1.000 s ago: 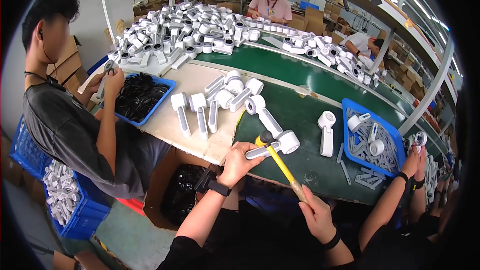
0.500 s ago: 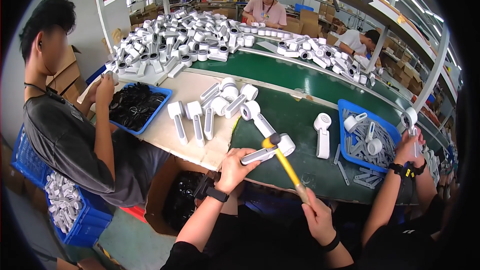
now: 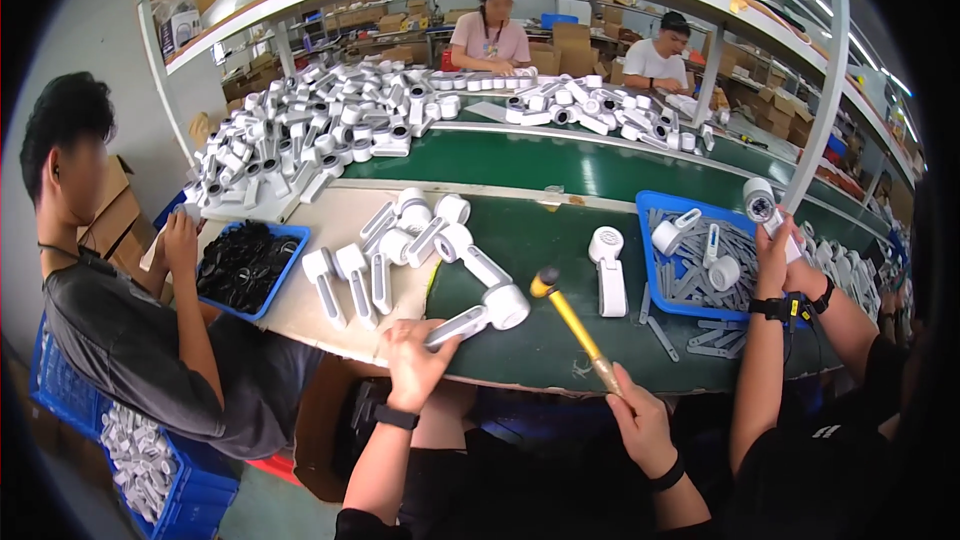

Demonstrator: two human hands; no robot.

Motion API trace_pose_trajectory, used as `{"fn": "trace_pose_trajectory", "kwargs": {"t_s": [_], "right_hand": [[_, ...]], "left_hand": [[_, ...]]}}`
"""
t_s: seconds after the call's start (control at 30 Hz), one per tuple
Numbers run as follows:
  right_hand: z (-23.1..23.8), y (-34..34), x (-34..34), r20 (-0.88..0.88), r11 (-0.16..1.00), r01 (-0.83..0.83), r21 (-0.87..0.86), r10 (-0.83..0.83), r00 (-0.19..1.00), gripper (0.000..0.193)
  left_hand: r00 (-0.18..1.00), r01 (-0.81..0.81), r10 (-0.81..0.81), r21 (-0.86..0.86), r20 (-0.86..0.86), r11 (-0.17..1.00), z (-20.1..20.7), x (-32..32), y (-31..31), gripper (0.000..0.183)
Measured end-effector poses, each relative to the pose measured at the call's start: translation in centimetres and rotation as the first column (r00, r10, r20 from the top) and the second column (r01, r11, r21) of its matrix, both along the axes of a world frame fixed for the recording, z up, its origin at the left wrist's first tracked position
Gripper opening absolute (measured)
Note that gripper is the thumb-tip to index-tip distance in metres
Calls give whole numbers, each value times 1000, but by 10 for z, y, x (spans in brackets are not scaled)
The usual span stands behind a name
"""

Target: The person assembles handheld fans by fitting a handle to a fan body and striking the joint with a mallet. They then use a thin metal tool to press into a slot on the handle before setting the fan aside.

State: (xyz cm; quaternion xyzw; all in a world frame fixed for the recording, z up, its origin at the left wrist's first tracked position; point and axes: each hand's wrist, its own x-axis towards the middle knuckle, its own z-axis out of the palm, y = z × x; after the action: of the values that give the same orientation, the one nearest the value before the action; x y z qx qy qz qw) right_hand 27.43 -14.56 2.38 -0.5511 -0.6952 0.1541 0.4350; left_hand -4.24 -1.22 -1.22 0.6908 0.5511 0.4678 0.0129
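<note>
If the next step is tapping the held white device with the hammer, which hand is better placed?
Probably the right hand: it already has the hammer, raised near the held white device. The left hand grips that device by its end, so it seems better placed for steadying.

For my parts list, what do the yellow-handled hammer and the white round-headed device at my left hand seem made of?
The yellow-handled hammer: smooth handle, probably painted or plastic, from its even yellow; head unclear. The white round-headed device: likely moulded plastic, satin finish, from its soft sheen and rounded shell.
</note>
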Motion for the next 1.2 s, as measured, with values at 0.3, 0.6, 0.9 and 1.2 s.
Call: {"fn": "trace_pose_trajectory", "kwargs": {"t_s": [0.3,0.6,0.9,1.2], "right_hand": [[-24,14,65,201,907,420,-26,-407,891,41],[-22,11,57,-41,950,253,-182,-265,963,43],[-31,2,58,-169,946,214,-241,-258,951,46],[-37,1,60,-233,957,186,-224,-238,943,47]], "left_hand": [[863,-474,489,128,-130,871,-30,-63,29,28],[965,99,-76,79,-251,992,26,97,27,59],[903,219,-241,-103,-355,970,-33,188,150,85],[817,157,-320,-348,-479,924,10,179,162,64]]}}
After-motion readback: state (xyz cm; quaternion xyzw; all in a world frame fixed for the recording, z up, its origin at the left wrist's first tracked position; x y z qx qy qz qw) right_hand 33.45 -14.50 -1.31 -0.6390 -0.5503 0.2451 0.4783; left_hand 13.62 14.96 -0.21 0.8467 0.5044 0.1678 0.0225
